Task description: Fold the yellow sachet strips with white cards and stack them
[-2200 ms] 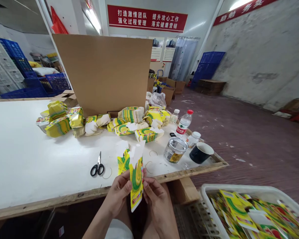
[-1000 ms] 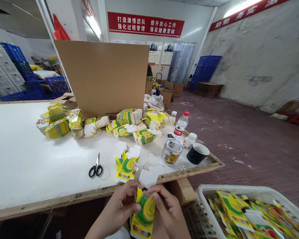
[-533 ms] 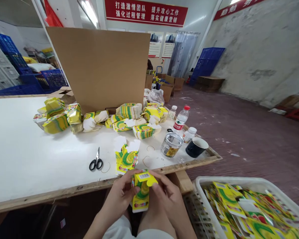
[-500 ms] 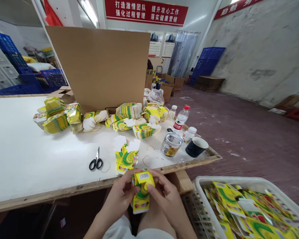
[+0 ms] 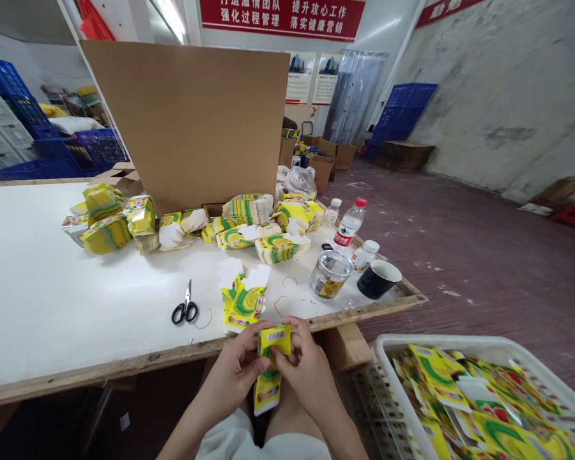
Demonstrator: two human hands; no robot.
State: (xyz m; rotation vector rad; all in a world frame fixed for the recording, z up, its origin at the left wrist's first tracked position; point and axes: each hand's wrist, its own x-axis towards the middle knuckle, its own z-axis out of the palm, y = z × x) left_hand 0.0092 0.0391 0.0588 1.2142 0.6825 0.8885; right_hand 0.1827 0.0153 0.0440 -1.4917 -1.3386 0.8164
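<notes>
A small yellow and green carton [image 5: 268, 387] with a barcode on its upper flap is held over my lap, just off the table edge. My left hand [image 5: 240, 370] grips its left side, thumb across the front. My right hand [image 5: 303, 363] pinches it at the upper right, its fingers curled against the printed panel. Just beyond my hands, a flat open carton [image 5: 242, 303] with white flaps lies on the table. Left of it rest black-handled scissors [image 5: 186, 308], and several thin rubber bands are scattered near them.
Bundled cartons [image 5: 249, 214] line the back of the white table [image 5: 52, 306] before a tall cardboard sheet [image 5: 186, 121]. On the right stand a clear jar [image 5: 330, 276], a dark mug [image 5: 377, 281] and a water bottle [image 5: 349, 227]. A white basket [image 5: 388, 383] full of cartons sits at lower right.
My right hand's fingers have curled in and shifted slightly left over the carton's front. The carton has turned a little and shows a narrower front. The view has tilted slightly down.
</notes>
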